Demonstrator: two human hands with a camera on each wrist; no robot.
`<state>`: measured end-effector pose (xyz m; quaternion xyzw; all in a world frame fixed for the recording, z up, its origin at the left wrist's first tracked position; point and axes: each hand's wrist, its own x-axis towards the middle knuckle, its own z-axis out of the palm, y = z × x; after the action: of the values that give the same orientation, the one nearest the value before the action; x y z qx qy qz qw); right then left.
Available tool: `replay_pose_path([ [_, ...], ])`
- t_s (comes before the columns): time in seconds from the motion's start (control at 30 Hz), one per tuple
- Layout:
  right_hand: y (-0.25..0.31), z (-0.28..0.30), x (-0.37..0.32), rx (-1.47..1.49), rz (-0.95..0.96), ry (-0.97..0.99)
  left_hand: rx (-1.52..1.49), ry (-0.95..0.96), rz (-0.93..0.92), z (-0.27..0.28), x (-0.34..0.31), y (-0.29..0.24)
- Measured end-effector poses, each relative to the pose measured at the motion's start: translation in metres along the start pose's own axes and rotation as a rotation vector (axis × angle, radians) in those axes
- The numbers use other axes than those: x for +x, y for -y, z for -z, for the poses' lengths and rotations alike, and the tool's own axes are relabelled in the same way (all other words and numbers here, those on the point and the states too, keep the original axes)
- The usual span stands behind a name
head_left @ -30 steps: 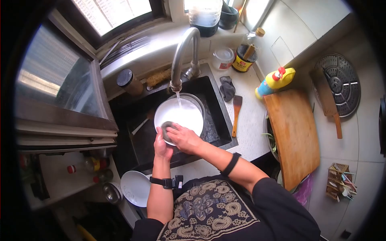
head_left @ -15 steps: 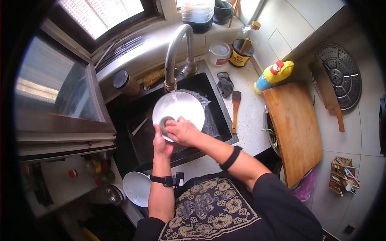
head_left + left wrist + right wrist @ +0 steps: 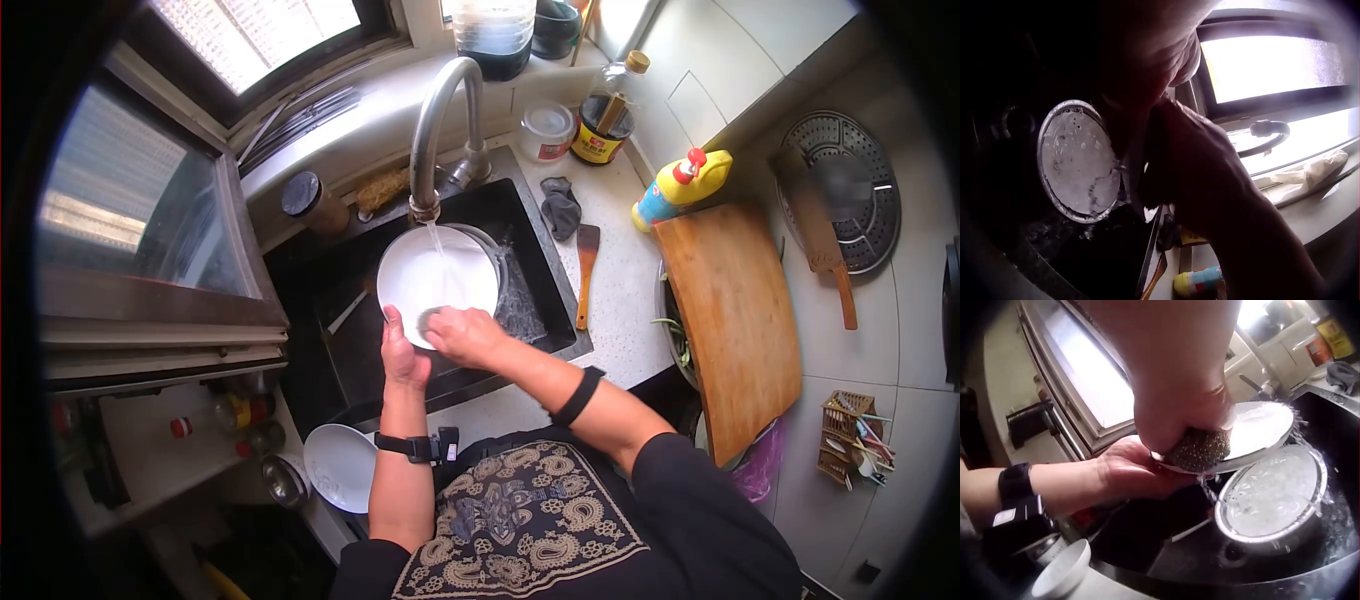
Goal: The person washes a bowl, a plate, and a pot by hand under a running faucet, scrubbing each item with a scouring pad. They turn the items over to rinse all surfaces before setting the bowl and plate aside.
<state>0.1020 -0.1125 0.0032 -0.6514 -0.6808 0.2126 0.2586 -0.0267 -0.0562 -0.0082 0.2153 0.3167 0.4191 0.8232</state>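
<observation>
Over the black sink (image 3: 330, 385), my left hand (image 3: 405, 360) grips the near-left rim of a white plate (image 3: 415, 275), thumb on top and fingers underneath. The plate is tilted under water running from the tap (image 3: 432, 125). My right hand (image 3: 467, 335) holds a steel wool scrubber (image 3: 1200, 450) against the plate's near edge. Below the plate in the right wrist view, a metal basin (image 3: 1254, 539) full of water sits in the sink, partly hidden by the plate in the head view.
Right of the sink lie a dark cloth (image 3: 560, 208) and a wooden-handled spatula (image 3: 586, 275). A cutting board (image 3: 730, 330) and a yellow detergent bottle (image 3: 680, 190) stand farther right. A white bowl (image 3: 340, 465) sits by my left forearm. The open window (image 3: 160, 200) juts in from the left.
My right hand has moved the scrubber slightly to the right and down along the plate's near edge. The plate's tilt shifted a little; the left hand keeps its grip.
</observation>
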Motion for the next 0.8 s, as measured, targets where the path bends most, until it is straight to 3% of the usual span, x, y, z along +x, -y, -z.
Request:
replay_pose_path([
  [0.1, 0.02, 0.009, 0.021, 0.009, -0.02, 0.016, -0.127, 0.003, 0.109, 0.006, -0.005, 0.006],
  [0.2, -0.022, 0.004, 0.045, -0.032, -0.088, -0.148, 0.084, -0.015, 0.085, -0.002, -0.012, 0.003],
  [0.27, -0.044, 0.024, 0.048, -0.165, -0.219, -0.123, 0.074, -0.043, 0.104, 0.001, -0.018, 0.004],
  [0.4, -0.037, 0.023, 0.019, -0.172, -0.276, 0.284, 0.04, -0.046, -0.006, 0.0, -0.008, 0.001],
  [0.47, -0.012, 0.014, 0.014, -0.046, -0.087, 0.303, -0.004, -0.038, 0.034, 0.005, -0.006, 0.003],
  [0.53, 0.013, 0.016, 0.023, -0.029, 0.016, 0.17, -0.074, -0.03, 0.151, 0.016, -0.003, 0.013],
  [0.67, -0.032, 0.003, 0.054, -0.137, -0.073, -0.166, -0.002, 0.006, 0.183, -0.007, -0.015, 0.014],
  [0.7, -0.044, 0.011, 0.054, -0.277, -0.164, -0.137, 0.011, 0.018, 0.181, -0.002, -0.014, 0.013],
  [0.77, -0.065, 0.035, 0.038, -0.346, -0.152, -0.22, 0.016, -0.009, 0.126, 0.005, -0.011, 0.008],
  [0.8, -0.059, 0.053, 0.03, -0.31, -0.273, -0.176, 0.017, -0.022, 0.1, 0.01, -0.008, 0.006],
])
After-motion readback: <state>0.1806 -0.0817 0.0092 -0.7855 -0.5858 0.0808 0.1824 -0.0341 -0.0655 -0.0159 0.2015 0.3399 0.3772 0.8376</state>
